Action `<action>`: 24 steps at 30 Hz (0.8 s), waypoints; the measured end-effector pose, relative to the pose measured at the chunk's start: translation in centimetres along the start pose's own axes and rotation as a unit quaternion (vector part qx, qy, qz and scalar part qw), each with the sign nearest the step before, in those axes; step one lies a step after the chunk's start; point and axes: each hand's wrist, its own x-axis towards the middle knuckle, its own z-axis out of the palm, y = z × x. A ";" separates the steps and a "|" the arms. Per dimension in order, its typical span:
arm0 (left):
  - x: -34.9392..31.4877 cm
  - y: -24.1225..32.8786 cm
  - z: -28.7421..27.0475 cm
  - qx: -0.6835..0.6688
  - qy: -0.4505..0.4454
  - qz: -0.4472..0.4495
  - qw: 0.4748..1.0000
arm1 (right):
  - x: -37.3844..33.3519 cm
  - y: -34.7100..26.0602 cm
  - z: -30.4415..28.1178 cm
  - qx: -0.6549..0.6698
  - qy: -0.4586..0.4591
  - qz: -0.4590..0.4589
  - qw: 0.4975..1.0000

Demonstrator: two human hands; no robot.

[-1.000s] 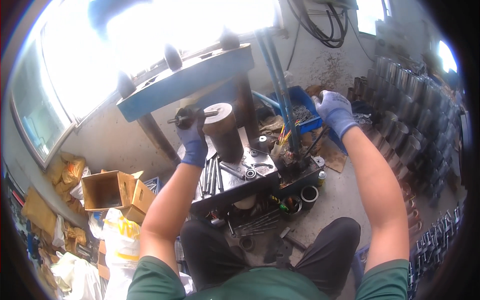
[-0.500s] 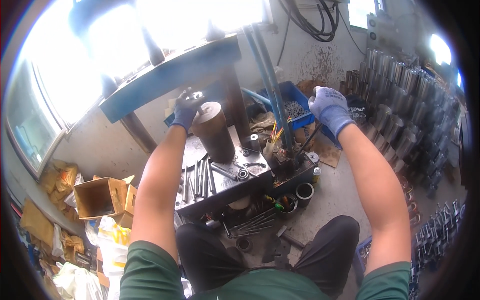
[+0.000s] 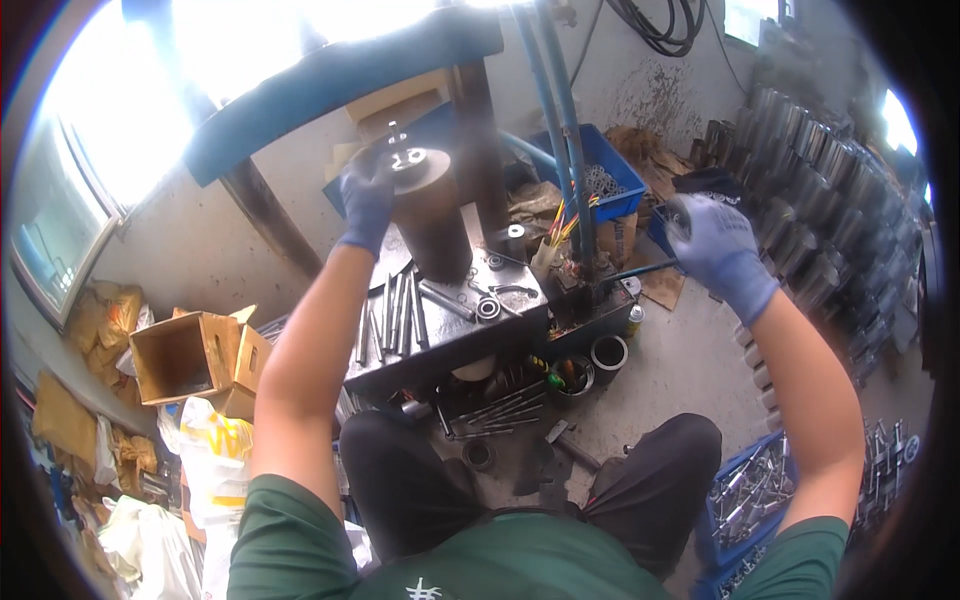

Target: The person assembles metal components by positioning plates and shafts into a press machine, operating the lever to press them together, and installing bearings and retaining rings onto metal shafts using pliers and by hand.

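Here, closest to me, my own knees (image 3: 410,460) hide much of the floor; between them a hammer (image 3: 572,446) lies beside a dark ring (image 3: 480,467), and at my right a blue crate (image 3: 742,547) of metal parts runs partly behind my forearm; farther forward, loose rods (image 3: 404,315) lie on the steel bench (image 3: 450,330), a bearing (image 3: 488,308) to their right; my left hand (image 3: 367,195) is up beside the standing grey cylinder (image 3: 430,220), fingers curled in on the steel part (image 3: 405,158) on its top, holding it; a thin pin sticks upward there, but my dark fingertips blur into the part, and its underside is out of sight; my right hand (image 3: 722,245) is raised well apart, fingers bent inward; a lever (image 3: 645,269) runs up to it and its end is lost at the glove, so I cannot tell whether I grip it; beyond stands a blue bin (image 3: 622,205) of small rings, partly behind blue posts (image 3: 568,130); the press beam (image 3: 310,95) is cut off above, the window (image 3: 120,110) behind it glaring white.
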 end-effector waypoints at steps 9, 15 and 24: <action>-22.2 -1.3 1.3 0.151 -0.127 0.000 0.980 | -5.7 2.2 -0.3 0.001 -0.080 -0.032 0.996; -23.1 -1.0 -1.6 0.383 -0.191 0.007 0.904 | -6.5 1.4 -1.2 0.004 -0.187 -0.079 0.979; -24.1 -1.0 -2.7 0.371 -0.257 -0.042 0.891 | -6.2 -2.0 -2.0 0.049 -0.270 -0.124 0.954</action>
